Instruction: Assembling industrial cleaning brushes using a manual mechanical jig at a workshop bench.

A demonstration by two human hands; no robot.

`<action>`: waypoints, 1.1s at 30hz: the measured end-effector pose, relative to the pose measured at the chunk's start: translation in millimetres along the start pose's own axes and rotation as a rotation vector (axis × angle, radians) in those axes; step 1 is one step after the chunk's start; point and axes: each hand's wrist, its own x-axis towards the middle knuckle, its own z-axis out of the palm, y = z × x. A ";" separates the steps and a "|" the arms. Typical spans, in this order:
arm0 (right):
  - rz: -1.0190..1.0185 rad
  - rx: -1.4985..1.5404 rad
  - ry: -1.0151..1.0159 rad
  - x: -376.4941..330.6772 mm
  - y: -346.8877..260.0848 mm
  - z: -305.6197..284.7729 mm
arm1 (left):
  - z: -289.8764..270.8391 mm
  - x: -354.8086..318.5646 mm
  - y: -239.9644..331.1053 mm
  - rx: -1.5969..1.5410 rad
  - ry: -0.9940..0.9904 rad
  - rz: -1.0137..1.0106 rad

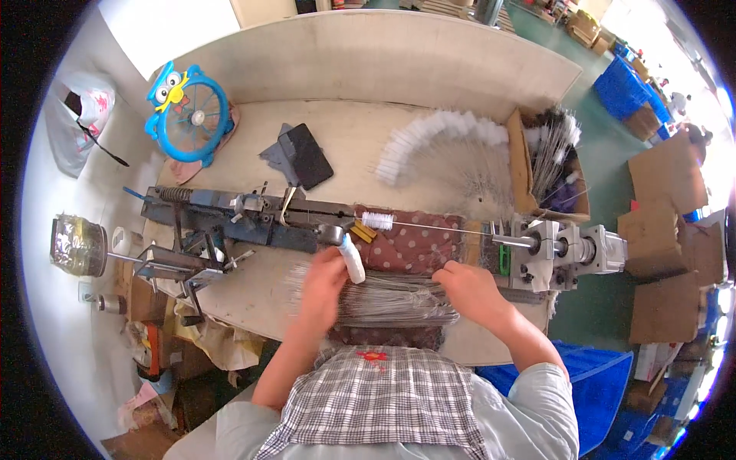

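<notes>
My left hand [328, 277], slightly smeared, is beside the white-wrapped lever handle [353, 262] of a long metal machine; its curled fingers are partly hidden, and I cannot tell whether they grip the handle. At the right end of a bundle of thin metal wires [395, 299], my right hand [469, 287] has its fingertips pinched together; what is between them is too small to make out. Just beyond my hands, a white-bristled brush [376, 221] is in line with the machine, and a thin wire stem [437, 227] runs from it toward the shaft [515, 242] on the right.
Finished-looking white brushes [445, 134] lie fanned out at the back, beside a cardboard box [521, 165] of more brushes. A blue toy-shaped fan [195, 119] and a dark phone [307, 156] are at back left. Polka-dot cloth [410, 249] covers the middle; a blue bin [586, 391] stands lower right.
</notes>
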 end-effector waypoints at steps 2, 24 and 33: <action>-0.005 0.009 0.020 1.1 -6.5 -2.3 | 33.7 0.7 -11.1 0.278 0.124 0.069; 0.068 0.124 0.520 28.1 36.7 -97.1 | 119.4 3.7 8.5 0.867 -0.643 0.644; 0.220 0.131 0.438 27.6 52.5 -76.8 | 161.7 90.2 -33.9 1.578 -0.479 1.214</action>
